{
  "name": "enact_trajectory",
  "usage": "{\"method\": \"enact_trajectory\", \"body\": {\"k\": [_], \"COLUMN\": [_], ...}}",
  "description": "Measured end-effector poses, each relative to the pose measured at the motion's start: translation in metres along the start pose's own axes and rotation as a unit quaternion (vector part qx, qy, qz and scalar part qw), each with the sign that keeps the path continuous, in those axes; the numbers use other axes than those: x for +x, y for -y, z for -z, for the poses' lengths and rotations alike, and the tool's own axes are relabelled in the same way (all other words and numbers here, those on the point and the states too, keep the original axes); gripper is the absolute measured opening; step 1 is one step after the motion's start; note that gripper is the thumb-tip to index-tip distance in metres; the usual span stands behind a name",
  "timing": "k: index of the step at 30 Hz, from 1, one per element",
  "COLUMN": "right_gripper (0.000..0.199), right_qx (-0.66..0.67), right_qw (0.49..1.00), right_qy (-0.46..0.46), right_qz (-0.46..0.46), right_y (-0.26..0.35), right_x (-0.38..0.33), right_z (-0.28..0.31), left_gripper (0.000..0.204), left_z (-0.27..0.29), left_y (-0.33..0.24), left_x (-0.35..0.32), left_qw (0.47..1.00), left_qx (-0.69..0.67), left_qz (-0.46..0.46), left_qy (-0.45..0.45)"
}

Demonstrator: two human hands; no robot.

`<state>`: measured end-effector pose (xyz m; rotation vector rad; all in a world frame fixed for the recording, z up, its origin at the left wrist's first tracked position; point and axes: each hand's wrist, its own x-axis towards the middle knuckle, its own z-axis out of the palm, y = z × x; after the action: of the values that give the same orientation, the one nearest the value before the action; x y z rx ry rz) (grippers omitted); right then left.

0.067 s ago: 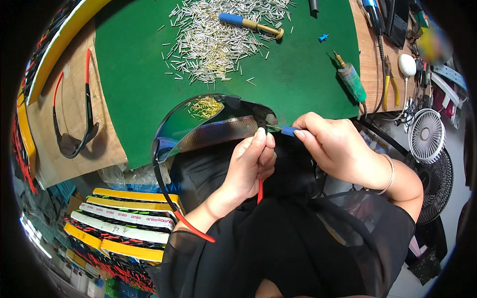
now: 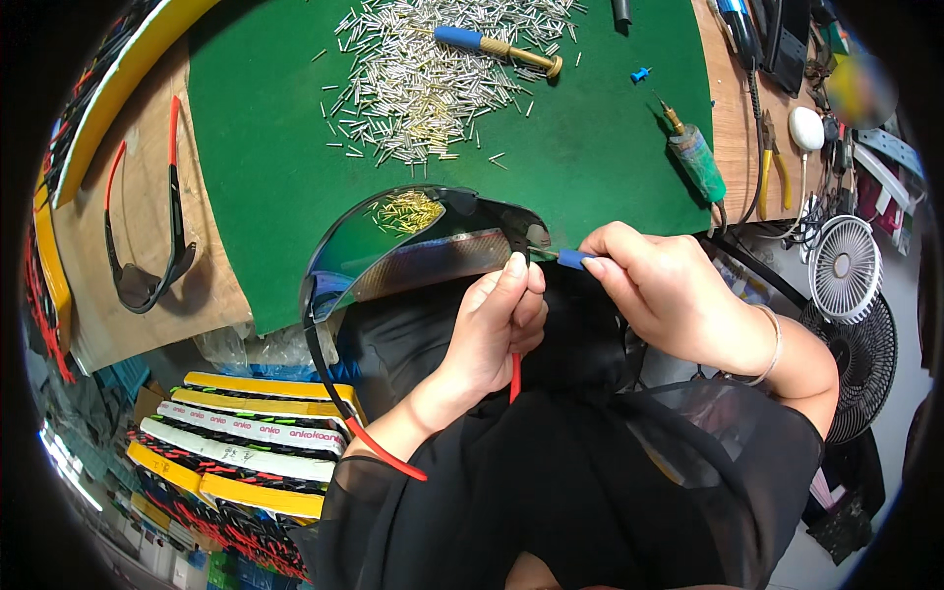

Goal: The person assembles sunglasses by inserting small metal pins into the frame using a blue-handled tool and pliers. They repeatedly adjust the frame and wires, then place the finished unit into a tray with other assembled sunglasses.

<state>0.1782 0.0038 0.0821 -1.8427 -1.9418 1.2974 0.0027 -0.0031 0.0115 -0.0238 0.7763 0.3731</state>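
My left hand [image 2: 500, 320] pinches a pair of dark wraparound sunglasses [image 2: 344, 251] at the hinge end of one arm, thumb on top. The glasses have black frames and red arm tips, and their other arm hangs down across my left forearm. In my right hand [image 2: 644, 280], thumb and fingers close on a blue-handled tool [image 2: 570, 259] with a thin metal tip. That tip reaches the hinge area just above my left thumb; whether it touches cannot be made out. Gold pins [image 2: 405, 212] on the mat show through the lens.
On the green mat [image 2: 590, 138] lie a heap of silver pins [image 2: 423, 88], a blue-and-brass tool [image 2: 497, 49], a blue pushpin [image 2: 641, 75] and a green-wrapped corded tool [image 2: 696, 162]. More sunglasses [image 2: 147, 265] sit left; pliers [image 2: 772, 167] and a fan [image 2: 846, 267] are right.
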Motion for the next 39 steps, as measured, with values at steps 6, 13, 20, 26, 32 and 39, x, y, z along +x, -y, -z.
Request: {"method": "enact_trajectory", "body": {"k": [6,13,20,26,32,39], "right_gripper": [0.01,0.016,0.024,0.019,0.01,0.032], "right_qx": [0.006,0.074,0.266,0.132,-0.17,-0.437], "right_qw": [1.0,0.992,0.896,0.963,0.985,0.872], "right_qy": [-0.001,0.061,0.166,0.103,0.015,0.014], "right_qz": [-0.006,-0.087,-0.314,-0.209,0.034,0.22], "right_y": [0.003,0.009,0.031,0.034,0.023,0.019], "right_x": [0.002,0.012,0.029,0.018,0.009,0.006], "right_z": [-0.001,0.001,0.018,0.004,-0.008,-0.005], "left_gripper": [0.027,0.028,0.028,0.029,0.029,0.029], "left_z": [0.001,0.006,0.008,0.006,0.007,0.005], "left_y": [0.001,0.0,0.001,-0.002,-0.003,-0.002], "left_x": [-0.001,0.003,0.005,0.005,0.004,0.005], "left_qw": [1.0,1.0,0.999,0.998,0.998,0.998], "left_qx": [0.0,0.012,0.03,0.042,0.046,0.048], "left_qz": [-0.008,-0.019,-0.01,0.01,0.013,-0.009], "left_qy": [-0.003,0.017,0.034,0.034,0.036,0.028]}}
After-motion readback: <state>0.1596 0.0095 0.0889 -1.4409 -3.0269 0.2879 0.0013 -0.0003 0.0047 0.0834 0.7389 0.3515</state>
